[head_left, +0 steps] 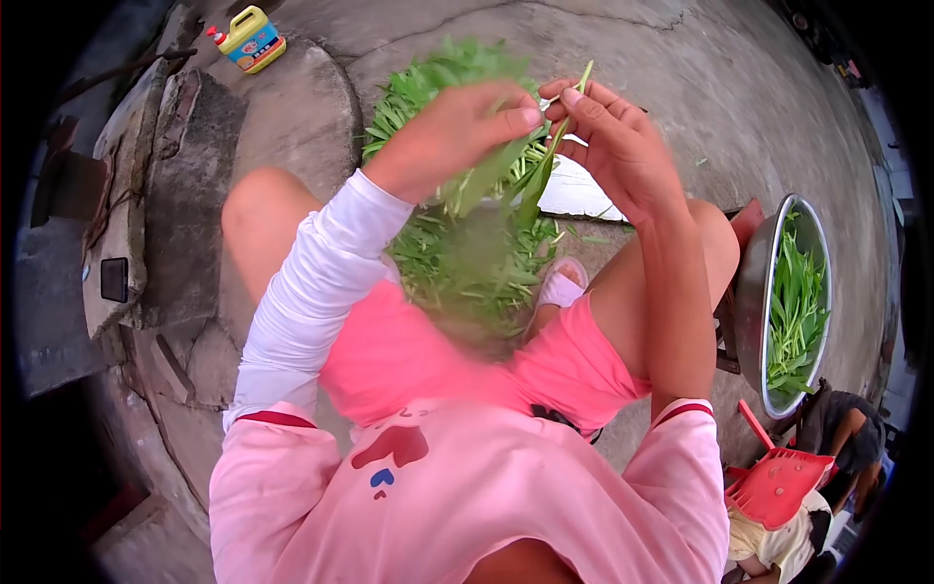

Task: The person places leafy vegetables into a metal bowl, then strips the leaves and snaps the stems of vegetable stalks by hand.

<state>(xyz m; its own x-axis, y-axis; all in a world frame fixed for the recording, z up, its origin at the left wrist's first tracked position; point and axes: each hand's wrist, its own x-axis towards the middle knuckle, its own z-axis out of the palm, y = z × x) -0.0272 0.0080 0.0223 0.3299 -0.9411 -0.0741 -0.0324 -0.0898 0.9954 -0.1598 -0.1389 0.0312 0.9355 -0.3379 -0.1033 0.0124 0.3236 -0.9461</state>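
My right hand (613, 136) pinches a stalk of water spinach (556, 146) between thumb and fingers; its tip points up and its leaves hang down. Close beside it, my left hand (457, 131) has its thumb and fingers drawn together, smeared by motion. Blurred green leaves (479, 185) trail beneath the left hand, seemingly from its grip. Behind and below both hands lies a large heap of water spinach (428, 97) on the ground. More cut pieces (438, 263) spread between my legs, partly hidden by the blur.
A metal basin (754, 292) with greens (798, 307) stands at the right. A yellow jug (251, 41) is at the upper left, a dark phone (114, 279) on a stone ledge. A white board (584, 190) lies by the heap. Another person (856, 438) and a red chair (778, 482) are lower right.
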